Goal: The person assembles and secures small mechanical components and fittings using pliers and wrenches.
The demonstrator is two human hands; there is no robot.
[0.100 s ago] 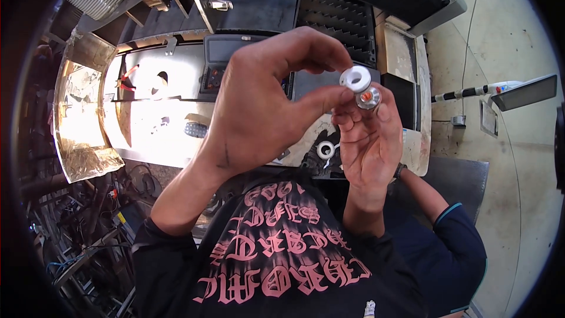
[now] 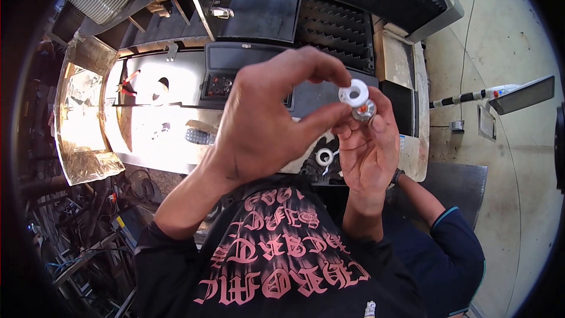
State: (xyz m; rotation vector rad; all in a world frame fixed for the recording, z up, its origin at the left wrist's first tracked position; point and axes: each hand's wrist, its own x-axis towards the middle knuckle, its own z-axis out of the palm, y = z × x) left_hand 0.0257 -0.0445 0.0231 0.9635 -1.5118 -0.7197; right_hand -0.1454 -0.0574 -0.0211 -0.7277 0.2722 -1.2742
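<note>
White plastic ring [image 2: 356, 95] is sitting right on top of a small shiny metal part [image 2: 363, 111], so the two holes are lining up. The left hand [image 2: 265, 123] is pinching the ring between thumb and finger, keeping it flat. The right hand [image 2: 368, 153] is cupping the metal part from below, fingers curled around it to keep it steady. Below the grip, another white ring [image 2: 324, 156] is lying on the dark surface [image 2: 329, 97]. Far off to the left, a bright metal sheet [image 2: 147, 135] is shining.
</note>
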